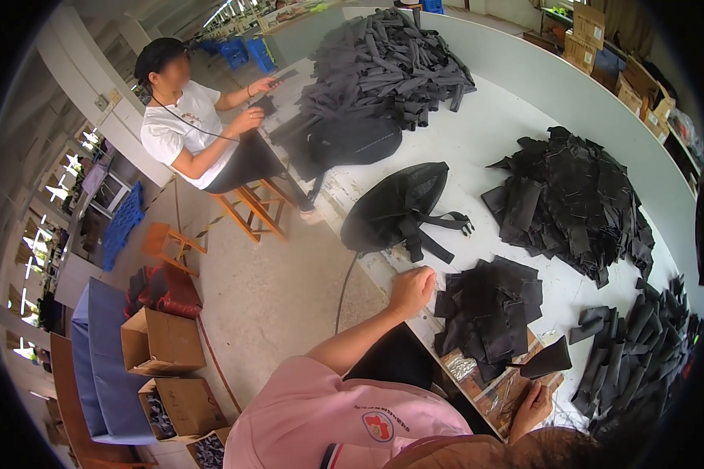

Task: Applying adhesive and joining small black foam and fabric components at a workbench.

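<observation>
1. Closest in: the right hand (pixel 532 408) had its fingers partly bent, just below a black fabric flap (pixel 546 359). Couldn't tell if it was gripping it or merely beside it. The flap sat tilted over the brown taped patch (pixel 499 400), and a lifted tape edge could've snagged it, imo.

2. A messy stack of black fabric pieces (pixel 486 309) lay between the hands, with some overlapping the patch. Grab carelessly and you'd probably drag off two, or topple the lot over the table edge.

3. Left hand (pixel 413 291) was curled into a fist by that edge, nothing showing in it. The rolled black strips (pixel 633 348) over on the right could easily have got mixed in with the stack if either slumped.

4. Just past the left hand, a black mesh bag (pixel 391 211) blocked the way, its strap buckle (pixel 467 227) sticking out, ready to catch stuff.

5. Further off: a big heap of flat black pieces (pixel 575 199), then a seated co-worker (pixel 192 129) and a mound of black tubes (pixel 383 66) eating up worktop (pixel 461 144).
</observation>
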`<action>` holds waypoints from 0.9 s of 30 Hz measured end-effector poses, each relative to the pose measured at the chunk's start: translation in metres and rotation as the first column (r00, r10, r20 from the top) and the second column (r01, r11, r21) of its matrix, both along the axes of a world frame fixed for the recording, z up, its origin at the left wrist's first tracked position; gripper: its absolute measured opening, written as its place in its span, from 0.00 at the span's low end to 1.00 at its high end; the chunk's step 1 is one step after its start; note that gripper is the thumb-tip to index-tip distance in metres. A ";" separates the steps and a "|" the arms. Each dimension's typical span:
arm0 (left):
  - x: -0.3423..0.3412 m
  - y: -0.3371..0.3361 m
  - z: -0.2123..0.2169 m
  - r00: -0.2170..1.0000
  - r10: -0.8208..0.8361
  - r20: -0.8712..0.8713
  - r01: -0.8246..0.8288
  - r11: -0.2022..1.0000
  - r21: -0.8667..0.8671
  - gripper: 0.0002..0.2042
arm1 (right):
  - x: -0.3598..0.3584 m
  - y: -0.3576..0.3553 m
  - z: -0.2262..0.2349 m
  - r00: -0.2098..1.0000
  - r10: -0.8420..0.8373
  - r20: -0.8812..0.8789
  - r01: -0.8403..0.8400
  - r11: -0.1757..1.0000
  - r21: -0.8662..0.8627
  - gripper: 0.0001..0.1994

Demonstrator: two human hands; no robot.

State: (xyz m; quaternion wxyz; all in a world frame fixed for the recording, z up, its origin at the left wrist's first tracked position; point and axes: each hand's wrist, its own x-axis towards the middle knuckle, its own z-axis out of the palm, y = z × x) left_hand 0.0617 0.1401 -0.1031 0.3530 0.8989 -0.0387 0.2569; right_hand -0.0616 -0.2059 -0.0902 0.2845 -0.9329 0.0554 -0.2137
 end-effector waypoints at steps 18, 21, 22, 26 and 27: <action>-0.002 0.000 0.001 1.000 0.011 -0.019 -0.010 1.000 0.020 0.05 | -0.001 -0.002 -0.001 1.000 -0.008 -0.007 0.008 0.999 -0.039 0.12; -0.001 -0.002 0.002 1.000 0.010 -0.026 -0.010 1.000 0.008 0.05 | -0.001 -0.003 -0.003 0.998 -0.025 -0.051 0.024 0.999 -0.030 0.10; -0.001 -0.001 0.002 1.000 0.011 -0.028 -0.011 1.000 0.006 0.05 | -0.001 -0.005 -0.005 0.998 -0.025 -0.052 0.023 0.999 -0.032 0.10; 0.000 0.000 0.002 1.000 0.002 0.004 -0.002 1.000 -0.012 0.05 | -0.002 -0.009 -0.011 0.997 -0.031 -0.077 0.027 0.998 -0.057 0.10; 0.000 0.000 0.002 1.000 -0.001 0.007 0.001 1.000 -0.012 0.05 | -0.002 -0.009 -0.011 0.998 -0.029 -0.056 0.025 0.997 -0.070 0.10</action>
